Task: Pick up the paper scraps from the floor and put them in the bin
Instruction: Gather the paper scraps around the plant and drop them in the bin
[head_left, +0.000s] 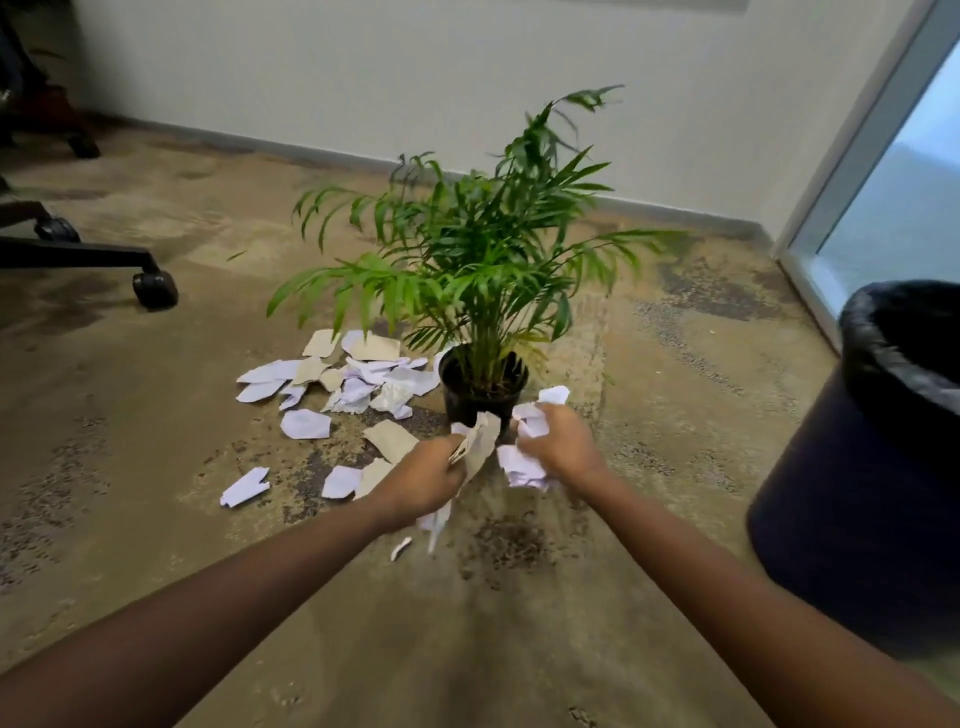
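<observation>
- The left hand (431, 478) is clenched around a bundle of torn beige and white paper scraps (480, 441); one strip hangs below the fist.
- The right hand (558, 441) is clenched around a wad of crumpled white paper scraps (519, 467), with pieces protruding above and below the fingers.
- Both hands hang above the mottled brown concrete floor (519, 649), just in front of the black plastic plant pot (480, 402), which holds a green palm-like plant (483, 249).
- The dark round bin with a black plastic liner (872, 467) stands to the right, well apart from both hands. Its inside is not visible, so the amount already deposited cannot be told.
- A loose spread of white and beige torn scraps (353, 384) lies on the floor left of the pot. A few single pieces lie nearer the person, and one small white sliver (401, 548) lies below the left wrist.
- Task status, as a judgement: collection is under way. Two handfuls are gathered but not deposited, and the larger part of the litter is on the floor. Several more pick-and-deposit cycles appear necessary.
- A black office chair base with castors (104, 254) stands at the far left, away from the scraps.
</observation>
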